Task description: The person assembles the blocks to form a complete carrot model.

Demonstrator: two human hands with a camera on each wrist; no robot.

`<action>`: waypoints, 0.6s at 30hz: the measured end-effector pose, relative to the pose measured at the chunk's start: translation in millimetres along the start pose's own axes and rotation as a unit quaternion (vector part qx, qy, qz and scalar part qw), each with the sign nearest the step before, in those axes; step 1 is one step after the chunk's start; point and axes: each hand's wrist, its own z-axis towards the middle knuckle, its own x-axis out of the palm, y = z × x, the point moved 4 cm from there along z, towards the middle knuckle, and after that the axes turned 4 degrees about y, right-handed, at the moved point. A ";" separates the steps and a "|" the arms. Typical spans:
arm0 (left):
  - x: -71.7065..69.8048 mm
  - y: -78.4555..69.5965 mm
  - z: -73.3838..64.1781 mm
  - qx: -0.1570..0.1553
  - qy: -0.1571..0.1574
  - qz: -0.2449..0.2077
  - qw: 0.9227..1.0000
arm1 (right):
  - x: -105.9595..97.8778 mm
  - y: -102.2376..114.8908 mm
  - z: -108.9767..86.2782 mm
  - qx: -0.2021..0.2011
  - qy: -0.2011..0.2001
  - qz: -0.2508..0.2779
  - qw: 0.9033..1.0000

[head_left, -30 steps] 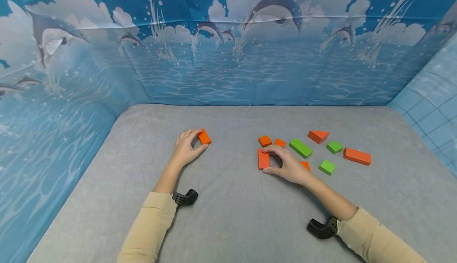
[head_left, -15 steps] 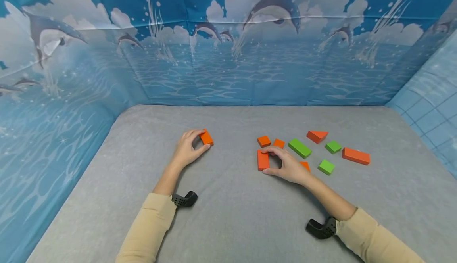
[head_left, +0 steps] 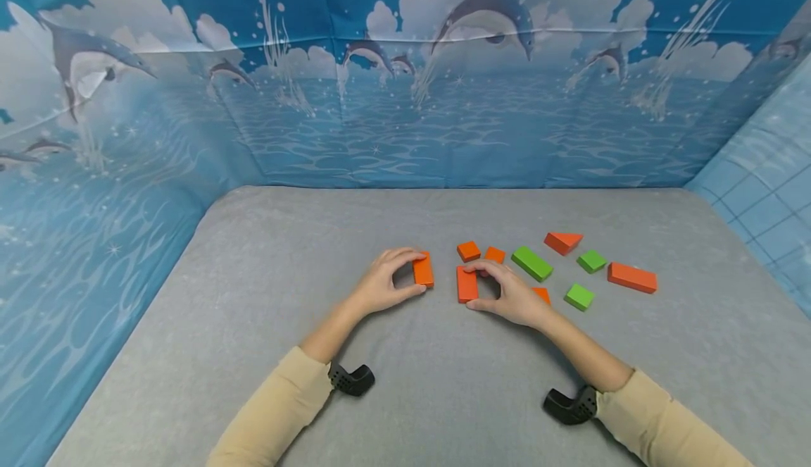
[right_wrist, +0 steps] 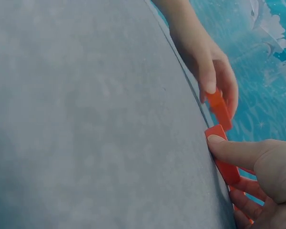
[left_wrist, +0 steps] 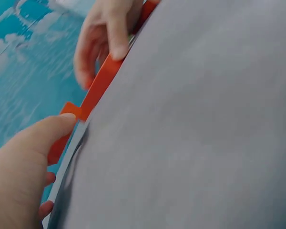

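Observation:
My left hand (head_left: 388,282) pinches an orange rectangular block (head_left: 423,270) between thumb and fingers. A short gap to its right, a red-orange rectangular block (head_left: 467,284) stands between the thumb and fingers of my right hand (head_left: 507,296), which grips it at its near and far ends. In the right wrist view, the right thumb presses on the red-orange block (right_wrist: 226,167), and the orange block (right_wrist: 219,110) is just beyond it. Whether the orange block touches the table cannot be told. Part of another orange block (head_left: 541,294) shows behind the right hand.
Two small orange blocks (head_left: 469,251) lie behind the right hand. To the right are a long green block (head_left: 532,263), two small green blocks (head_left: 579,296), a red triangular block (head_left: 563,243) and a long red block (head_left: 632,278). A dolphin-print curtain (head_left: 393,136) borders the grey table (head_left: 405,382).
My left hand has carried the orange block to the right and slightly nearer, close to the red-orange one. The right hand and its block have stayed put.

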 end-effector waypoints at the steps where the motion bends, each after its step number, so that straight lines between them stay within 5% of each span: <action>1: 3.7 -2.8 0.6 0.005 0.009 -0.001 1.000 | 0.0 0.0 0.1 -0.001 0.001 -0.001 1.000; 11: 24.2 -22.6 8.5 0.029 0.056 0.012 0.998 | -0.2 0.2 0.4 0.001 0.008 0.011 1.000; 18: 29.6 -25.2 10.7 0.029 0.061 0.019 0.997 | -0.5 0.5 0.2 -0.003 0.007 0.014 1.000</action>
